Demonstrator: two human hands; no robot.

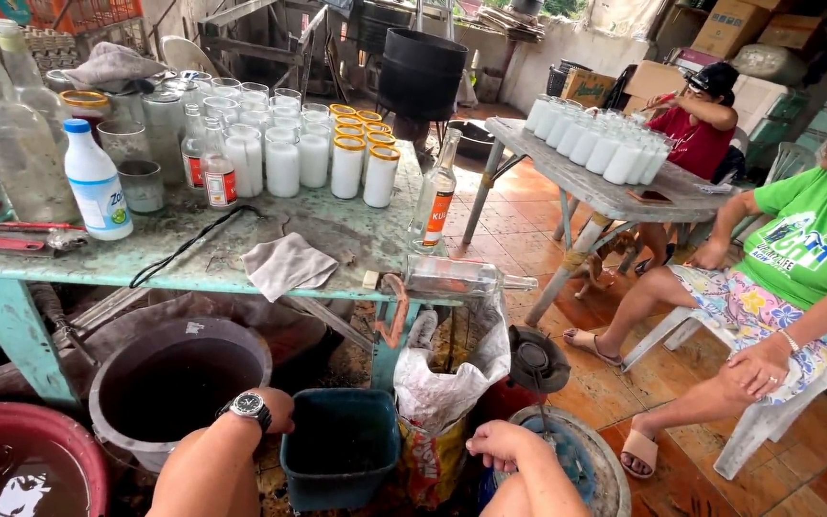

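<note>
Grey plastic bucket (180,383), rigid, dark inside, sits on the floor under the worn green table (193,268); left hand (275,410) rests curled over its rim, the likely grip point, probably heavy if full. Right hand (495,443) is loosely closed, holding nothing, beside a white sack (447,383); wet tiled floor (547,220), crowded with glass jars (284,153), seated people nearby.

Surface (337,230): chipped pale turquoise paint, grey-stained top. Jars (332,153): clear glass filled white, some with yellow rims. Plastic bottle (95,191): white, blue cap. Cloth (286,264): off-white. Round bucket (126,369): grey. Square bin (337,469): dark teal. Basin (69,450): red, brown water. Floor (528,211): orange-terracotta tiles. Left hand (275,407): black-and-silver wristwatch (251,406). Seated person's shirt (806,249): bright green; shorts floral.
</note>
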